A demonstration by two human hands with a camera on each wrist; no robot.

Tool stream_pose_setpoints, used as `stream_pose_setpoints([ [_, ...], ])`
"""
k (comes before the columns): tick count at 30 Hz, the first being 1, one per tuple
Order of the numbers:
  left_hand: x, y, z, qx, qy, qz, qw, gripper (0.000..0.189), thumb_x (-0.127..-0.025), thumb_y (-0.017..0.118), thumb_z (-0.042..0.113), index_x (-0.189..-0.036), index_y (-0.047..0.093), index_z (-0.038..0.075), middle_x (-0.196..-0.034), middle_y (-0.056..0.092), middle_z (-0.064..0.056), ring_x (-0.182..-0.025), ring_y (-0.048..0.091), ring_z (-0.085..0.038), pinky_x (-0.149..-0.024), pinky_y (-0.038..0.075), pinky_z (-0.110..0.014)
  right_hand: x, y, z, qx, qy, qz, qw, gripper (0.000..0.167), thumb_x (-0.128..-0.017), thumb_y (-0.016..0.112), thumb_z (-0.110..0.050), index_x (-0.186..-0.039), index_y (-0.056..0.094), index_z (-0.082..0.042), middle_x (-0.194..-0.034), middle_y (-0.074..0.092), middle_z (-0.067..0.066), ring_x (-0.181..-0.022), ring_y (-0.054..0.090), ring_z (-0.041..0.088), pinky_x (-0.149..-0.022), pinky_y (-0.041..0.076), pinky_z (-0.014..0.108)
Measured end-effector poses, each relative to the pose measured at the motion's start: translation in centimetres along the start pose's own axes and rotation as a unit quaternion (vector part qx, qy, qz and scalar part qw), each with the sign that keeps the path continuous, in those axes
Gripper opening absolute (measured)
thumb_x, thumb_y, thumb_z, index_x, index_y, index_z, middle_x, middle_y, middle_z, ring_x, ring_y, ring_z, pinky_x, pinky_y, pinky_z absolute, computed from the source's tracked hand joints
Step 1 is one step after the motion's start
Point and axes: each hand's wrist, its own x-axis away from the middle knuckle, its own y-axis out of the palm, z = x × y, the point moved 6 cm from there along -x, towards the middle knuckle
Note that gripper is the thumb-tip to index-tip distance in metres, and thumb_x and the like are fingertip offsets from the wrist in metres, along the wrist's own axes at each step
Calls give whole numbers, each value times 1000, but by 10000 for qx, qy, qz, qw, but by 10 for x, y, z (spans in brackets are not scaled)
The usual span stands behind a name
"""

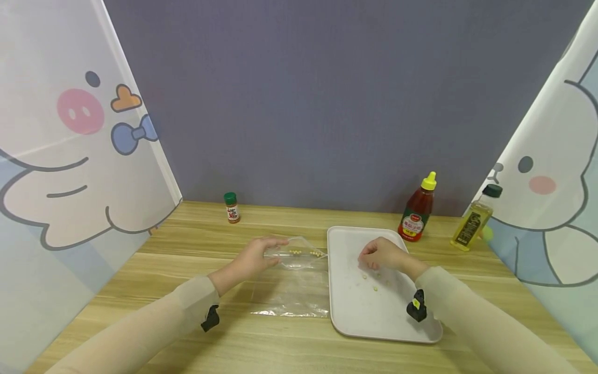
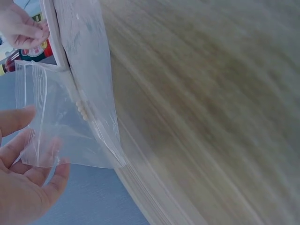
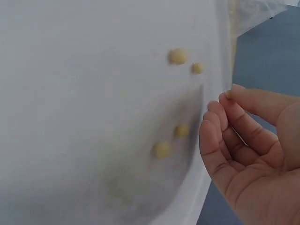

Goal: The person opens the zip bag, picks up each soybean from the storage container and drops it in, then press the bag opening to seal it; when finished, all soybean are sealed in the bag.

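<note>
While the left hand [image 1: 252, 257] grips the clear bag [image 1: 291, 293] at one end of its mouth, the right hand [image 1: 384, 254] pinches a single bean [image 3: 228, 94] between thumb and fingertip over the tray [image 1: 359, 314]. The left thumb and fingers sit apart along the bag's edge — probably so that the mouth gapes, since such thin plastic would likely fall flat by itself. The bag lies on the table [image 1: 257, 348] just left of the tray, the far corner of its mouth seeming to meet the rim, which likely makes a short reach from one to the other. The tip pinch suits something so small and round; the tray's raised rim probably stops beans rolling away.

Counted, there is one bag, one tray and one bean in the right hand's grip. Four loose beans [image 3: 178, 56] show clearly on the tray in the right wrist view. Inside the bag lie two little clusters — too small to count surely. Behind stand three containers: one spice jar [image 1: 232, 209] at the left, one sauce bottle [image 1: 416, 215] and one oil bottle [image 1: 474, 223] at the right.
</note>
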Motion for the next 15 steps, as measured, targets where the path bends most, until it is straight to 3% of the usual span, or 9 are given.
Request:
stream_pose_setpoints([
  [5,-1,0,0,3,-78,44,10000,46,-85,70,1,-129,60,6,-133,60,-15,-116,61,-33,-102,49,-48,-3,-7,-15,-274,-206,190,9992,15,-89,67,-12,-96,72,0,-75,66,4,-69,55,12,-65,51,30],
  [9,-2,0,-1,20,-193,97,9998,45,-84,70,0,-128,61,6,-133,60,-15,-116,61,-34,-101,50,-49,-7,-10,-31,-499,-309,319,9978,19,-89,67,-11,-102,69,3,-88,71,11,-73,60,11,-75,56,40],
  [15,-3,1,-3,-35,-360,196,9992,45,-84,71,1,-127,62,8,-132,61,-14,-115,61,-33,-99,51,-47,-11,-6,-56,-958,-430,499,9932,20,-89,68,-11,-102,68,3,-89,71,10,-74,63,13,-83,56,47],
])
